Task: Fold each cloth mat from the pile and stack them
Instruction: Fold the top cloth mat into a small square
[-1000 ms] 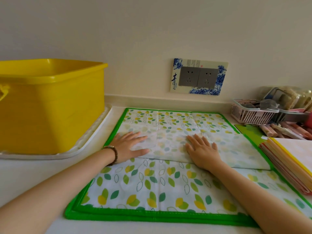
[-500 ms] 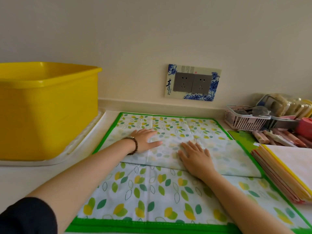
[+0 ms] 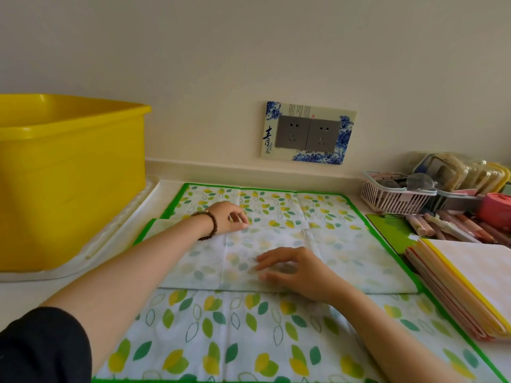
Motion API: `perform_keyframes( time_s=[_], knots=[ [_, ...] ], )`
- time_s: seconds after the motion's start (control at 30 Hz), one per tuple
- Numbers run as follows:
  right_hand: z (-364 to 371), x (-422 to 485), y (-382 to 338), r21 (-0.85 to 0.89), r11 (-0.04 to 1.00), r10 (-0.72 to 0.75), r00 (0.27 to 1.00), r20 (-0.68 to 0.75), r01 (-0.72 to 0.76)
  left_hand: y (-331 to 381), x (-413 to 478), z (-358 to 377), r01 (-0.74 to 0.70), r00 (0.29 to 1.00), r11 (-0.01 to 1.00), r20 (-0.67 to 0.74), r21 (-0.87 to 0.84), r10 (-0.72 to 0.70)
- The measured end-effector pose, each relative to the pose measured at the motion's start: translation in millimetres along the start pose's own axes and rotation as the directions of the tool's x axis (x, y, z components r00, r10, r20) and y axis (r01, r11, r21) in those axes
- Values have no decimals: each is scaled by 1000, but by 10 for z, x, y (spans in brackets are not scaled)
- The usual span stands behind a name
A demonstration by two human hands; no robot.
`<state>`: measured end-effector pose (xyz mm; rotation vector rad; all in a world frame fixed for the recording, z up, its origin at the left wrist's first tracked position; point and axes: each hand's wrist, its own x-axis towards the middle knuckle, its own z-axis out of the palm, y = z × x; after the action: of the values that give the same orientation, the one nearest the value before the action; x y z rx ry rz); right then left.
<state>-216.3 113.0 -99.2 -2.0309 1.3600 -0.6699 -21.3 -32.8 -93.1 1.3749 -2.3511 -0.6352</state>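
A leaf-patterned cloth mat (image 3: 249, 333) with a green border lies spread on the counter. Its pale reverse shows on a flap (image 3: 359, 266) folded across the middle. My left hand (image 3: 228, 217), with a bead bracelet on the wrist, has its fingers curled at the flap's far edge and seems to pinch it. My right hand (image 3: 294, 269) arches over the middle of the flap with loosely curved fingers and grips nothing I can see. A stack of folded mats (image 3: 470, 286) with yellow and pink edges sits at the right.
A big yellow tub (image 3: 69, 175) stands on a white tray (image 3: 110, 244) at the left. At the back right are a pink basket (image 3: 395, 194) and pink sticks (image 3: 456, 225). A wall socket (image 3: 308, 132) is behind the mat.
Both hands lay flat on the flap before. Now the left has slid to the flap's far edge and curled its fingers, and the right has lifted its palm and arched its fingers.
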Motion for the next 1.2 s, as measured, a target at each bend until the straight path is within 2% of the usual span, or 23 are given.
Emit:
perform_keyframes(
  time_s=[0.17, 0.33, 0.43, 0.5, 0.63, 0.73, 0.97, 1.07, 1.13, 1.2],
  knots=[
    [-1, -77, -91, -105, 992, -57, 991, 125, 70, -100, -201, -99, 52, 999, 996, 16, -79, -51],
    [-2, -215, -164, -424, 902, -9, 984, 178, 84, -187, -418, -218, 111, 993, 989, -19, -96, -113],
    [3, -354, -137, -535, 844, 44, 988, 147, 41, -208, -543, -233, 162, 984, 979, -51, -126, -169],
    [-9, -401, -71, -565, 825, 92, 993, 70, -37, -170, -642, -211, 180, 978, 972, -78, -150, -193],
    [-103, -359, 165, -539, 800, 246, 963, -107, -264, -9, -876, -118, 237, 966, 913, -16, -333, -257],
    [-172, -298, 308, -495, 790, 324, 931, -166, -363, 162, -998, -11, 212, 974, 905, 2, -368, -228],
    [-232, -299, 386, -445, 818, 330, 931, -157, -365, 352, -1160, 195, 141, 979, 913, -85, -384, -186],
    [-250, -332, 412, -371, 865, 291, 940, -177, -337, 383, -1226, 229, 108, 975, 972, -170, -208, -145],
    [-279, -411, 409, -302, 910, 235, 954, -186, -283, 416, -1313, 248, 12, 981, 999, -194, -30, -17],
    [-310, -538, 388, -279, 942, 138, 972, -188, -188, 464, -1447, 269, -115, 980, 992, -157, 44, 121]
  ],
)
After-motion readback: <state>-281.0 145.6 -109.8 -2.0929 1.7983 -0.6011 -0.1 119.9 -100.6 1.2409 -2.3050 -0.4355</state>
